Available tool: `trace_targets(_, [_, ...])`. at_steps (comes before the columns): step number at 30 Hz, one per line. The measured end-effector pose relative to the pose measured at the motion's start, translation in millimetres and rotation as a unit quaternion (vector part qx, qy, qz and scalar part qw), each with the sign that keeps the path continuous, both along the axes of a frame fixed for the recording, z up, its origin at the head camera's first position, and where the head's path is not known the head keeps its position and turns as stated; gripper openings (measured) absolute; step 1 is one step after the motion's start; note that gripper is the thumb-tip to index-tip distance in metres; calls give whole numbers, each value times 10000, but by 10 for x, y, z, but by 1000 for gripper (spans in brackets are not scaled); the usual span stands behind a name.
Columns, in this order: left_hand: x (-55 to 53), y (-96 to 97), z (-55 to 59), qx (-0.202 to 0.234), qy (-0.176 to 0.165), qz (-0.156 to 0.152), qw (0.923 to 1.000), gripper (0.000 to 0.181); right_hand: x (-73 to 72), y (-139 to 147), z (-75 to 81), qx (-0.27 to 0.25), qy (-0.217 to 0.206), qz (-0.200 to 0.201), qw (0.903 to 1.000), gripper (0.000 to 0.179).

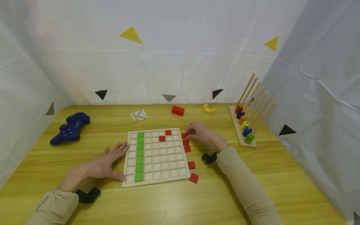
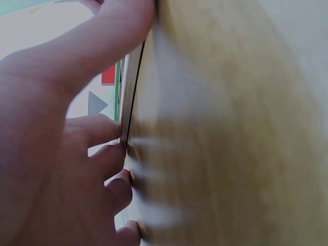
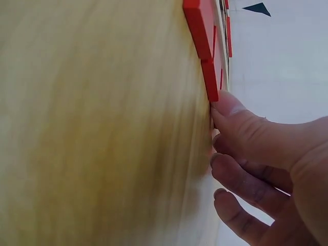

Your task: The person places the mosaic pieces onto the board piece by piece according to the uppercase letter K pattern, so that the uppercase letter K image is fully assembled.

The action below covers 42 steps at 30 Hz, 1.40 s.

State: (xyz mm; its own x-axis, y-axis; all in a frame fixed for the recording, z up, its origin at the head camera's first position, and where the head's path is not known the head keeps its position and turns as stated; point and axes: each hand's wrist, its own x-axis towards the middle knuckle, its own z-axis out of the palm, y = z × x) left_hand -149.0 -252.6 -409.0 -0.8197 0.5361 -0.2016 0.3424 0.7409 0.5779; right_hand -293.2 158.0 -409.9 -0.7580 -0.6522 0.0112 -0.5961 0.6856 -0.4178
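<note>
A wooden grid board (image 1: pixel 156 182) lies on the table, with a column of green square tiles (image 1: pixel 139 153) and two red tiles, one of them a red tile (image 1: pixel 162 138) near the top. My left hand (image 1: pixel 108 161) spreads its fingers along the board's left edge, thumb and fingertips touching it. Beyond the right edge, my right hand (image 1: pixel 201 132) pinches the topmost loose red tile (image 1: pixel 184 136) between thumb and fingers; the grip is partly hidden. Several more loose red tiles (image 1: pixel 191 165) line that side. In the right wrist view, the thumb sits against the end of red tiles (image 3: pixel 210 79).
A blue game controller (image 1: pixel 71 128) lies at left. Along the back are a small pattern card (image 1: pixel 139 115), a red block (image 1: pixel 178 110) and a yellow curved piece (image 1: pixel 209 109). A peg stand (image 1: pixel 247 142) with coloured beads and upright rods stands at right.
</note>
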Motion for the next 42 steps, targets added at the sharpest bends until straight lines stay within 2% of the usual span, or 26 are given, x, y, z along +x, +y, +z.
trace_targets(12, [7, -6, 7, 29, 28, -40, 10000, 119, 15, 2, 13, 129, 46, 17, 9999, 18])
trace_targets(20, [5, -5, -1, 16, 9, -10, 10000, 119, 56, 6, 92, -106, -172, -118, 9997, 21])
trace_targets(30, [12, 1, 8, 54, -35, -57, 10000, 119, 100, -17, 162, -134, -98, -68, 9998, 21])
trace_targets(35, [26, -10, 7, 95, -70, -53, 9999, 119, 143, -117, 240, -84, -8, 78, 9999, 22])
trace_targets(42, [13, -5, 7, 77, 39, -65, 9999, 119, 209, -417, 377, 162, 251, 387, 9988, 26])
